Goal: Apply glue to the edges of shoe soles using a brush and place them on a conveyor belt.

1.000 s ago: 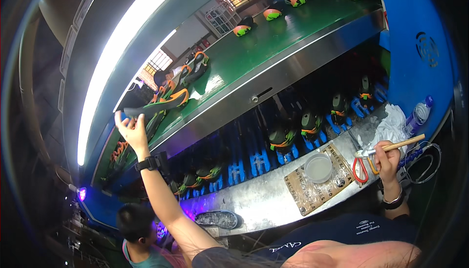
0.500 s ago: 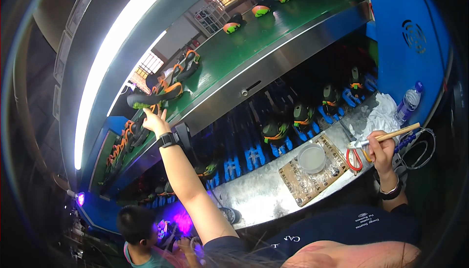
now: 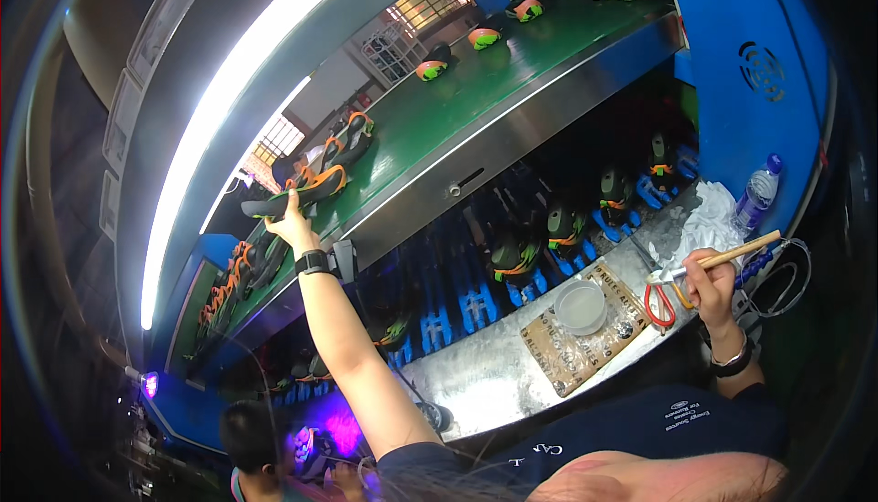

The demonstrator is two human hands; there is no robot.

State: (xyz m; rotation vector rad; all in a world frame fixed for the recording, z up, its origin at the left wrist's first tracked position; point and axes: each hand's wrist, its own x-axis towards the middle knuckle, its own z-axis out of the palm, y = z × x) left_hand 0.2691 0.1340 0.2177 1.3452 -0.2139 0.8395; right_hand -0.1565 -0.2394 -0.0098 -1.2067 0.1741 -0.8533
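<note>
On the upper green belt my left hand (image 3: pixel 290 227) closes round the edge of a dark, orange-rimmed shoe sole (image 3: pixel 315 187). The thumb shows on top; the other fingertips are partly hidden. More orange-edged soles (image 3: pixel 348 136) lie right behind it. My right hand (image 3: pixel 711 289), at the right over the bench, grips a brush (image 3: pixel 743 251) by its wooden handle, the bristle end pointing left. Just below that end are red-handled scissors (image 3: pixel 659 305). A round tub of pale liquid (image 3: pixel 581 307) stands left of them on a piece of cardboard (image 3: pixel 560 356).
Black shoe uppers (image 3: pixel 565 225) on blue holders run along a lower line between bench and belt. White cloth (image 3: pixel 709 223) and a purple-capped bottle (image 3: pixel 759 193) sit at the bench's right end. Another person (image 3: pixel 249 438) is at the lower left, beside purple light.
My left hand has shifted its hold, and the sole has tilted so its green tip no longer shows. The right hand keeps the brush in nearly the same place.
</note>
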